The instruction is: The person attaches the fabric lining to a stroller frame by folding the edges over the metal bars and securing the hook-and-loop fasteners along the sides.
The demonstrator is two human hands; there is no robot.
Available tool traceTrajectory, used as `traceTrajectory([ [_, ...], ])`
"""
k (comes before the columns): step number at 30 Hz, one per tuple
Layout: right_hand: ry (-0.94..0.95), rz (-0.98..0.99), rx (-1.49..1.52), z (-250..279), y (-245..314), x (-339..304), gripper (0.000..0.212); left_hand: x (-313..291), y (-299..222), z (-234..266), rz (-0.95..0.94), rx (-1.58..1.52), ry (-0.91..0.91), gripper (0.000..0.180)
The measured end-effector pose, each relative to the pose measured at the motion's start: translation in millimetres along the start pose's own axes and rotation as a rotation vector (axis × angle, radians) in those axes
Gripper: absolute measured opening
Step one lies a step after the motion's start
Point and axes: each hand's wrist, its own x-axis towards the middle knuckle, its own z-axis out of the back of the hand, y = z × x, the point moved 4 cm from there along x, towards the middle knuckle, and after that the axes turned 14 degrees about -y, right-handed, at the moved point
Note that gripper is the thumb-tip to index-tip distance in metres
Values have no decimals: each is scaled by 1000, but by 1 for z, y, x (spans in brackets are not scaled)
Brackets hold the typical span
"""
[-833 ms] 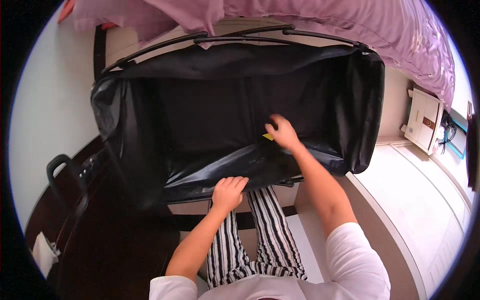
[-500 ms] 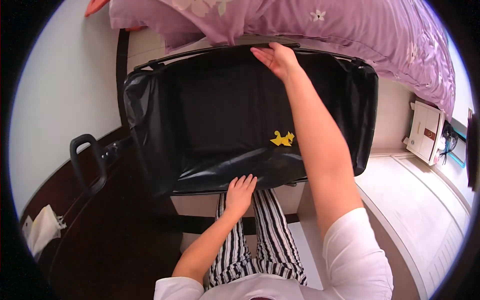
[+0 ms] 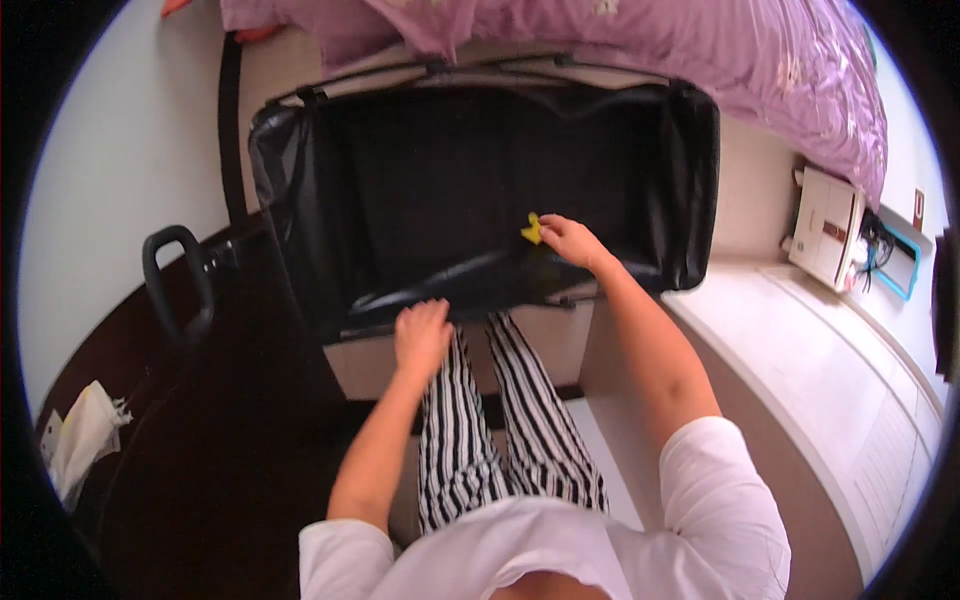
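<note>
A black fabric bin with a folding frame (image 3: 430,170), like a collapsible wagon, lies open in front of me. On its near inner wall is a flat yellow animal-shaped figure (image 3: 531,230); my fingers cover part of it. My right hand (image 3: 573,243) is at that figure, its fingers bent and close together; whether they pinch anything is hidden. Over the near rim, left of my legs, rests my left hand (image 3: 423,333), slightly blurred, with fingers stretched out on the black fabric.
A black loop handle (image 3: 178,285) stands to the left by a dark brown surface (image 3: 220,450) with a white cloth (image 3: 88,440). Purple bedding (image 3: 640,35) hangs beyond the far rim. At right are a white box (image 3: 826,222), dark cables and a pale ledge (image 3: 790,350).
My right hand has come from the far rim down to the yellow figure. My left hand has shifted left along the near rim. The bin sits a little higher and further left in view.
</note>
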Motion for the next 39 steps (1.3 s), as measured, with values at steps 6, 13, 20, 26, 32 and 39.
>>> traceTrajectory([
  [6,26,283,-356,-4,-26,-110,34,-6,53,21,-20,76,-1,23],
  [13,-314,441,-284,19,-27,-99,9,22,50,23,110,74,-7,15],
  [20,-375,394,-340,4,-55,-142,9,10,35,11,64,89,365,25],
  [26,-477,443,-423,7,-51,-143,11,15,-12,-16,-92,-91,278,37],
  [32,-579,407,-477,20,-70,-138,9,26,-56,-59,-121,68,328,33],
  [39,-761,263,-606,53,-111,-150,9,26,-67,-67,-219,116,218,35],
])
